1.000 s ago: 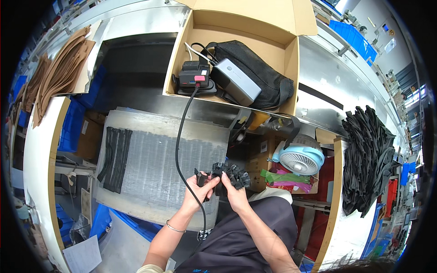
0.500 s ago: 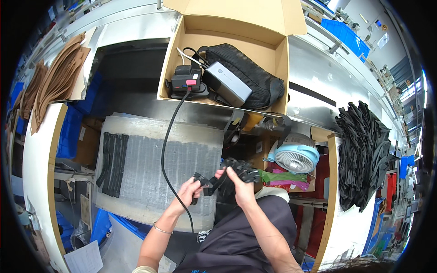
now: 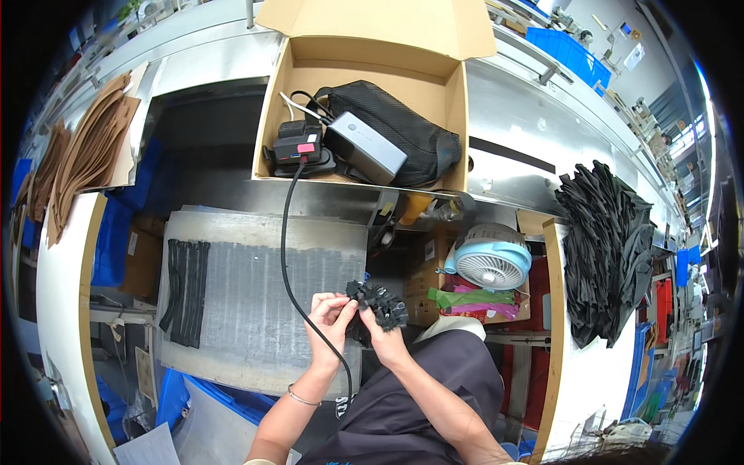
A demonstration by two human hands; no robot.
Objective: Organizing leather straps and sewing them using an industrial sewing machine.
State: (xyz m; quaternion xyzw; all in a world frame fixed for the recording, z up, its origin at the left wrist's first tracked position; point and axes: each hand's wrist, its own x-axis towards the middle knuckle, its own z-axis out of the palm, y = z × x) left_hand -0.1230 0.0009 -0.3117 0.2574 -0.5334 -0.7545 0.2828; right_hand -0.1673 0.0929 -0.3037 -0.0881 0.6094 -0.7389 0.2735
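Observation:
My right hand grips a bunched black bundle with small shiny bits. My left hand is pinched at the bundle's left edge, its fingertips close to my right thumb; the part between them is too small to make out. Below both hands lies my dark-clad lap. A black cable runs down beside my left hand from a small black device. A greyish board on the left carries several flat black strips.
An open cardboard box holds a grey power block and mesh pouch. A blue fan and coloured scraps sit at right. Brown sheets and black fabric strips flank me. Blue bins stand left.
My hands separated slightly half a second ago and have now come back together at the bundle. The bundle has shifted slightly leftward and down. The surrounding scene has shifted as the view moved.

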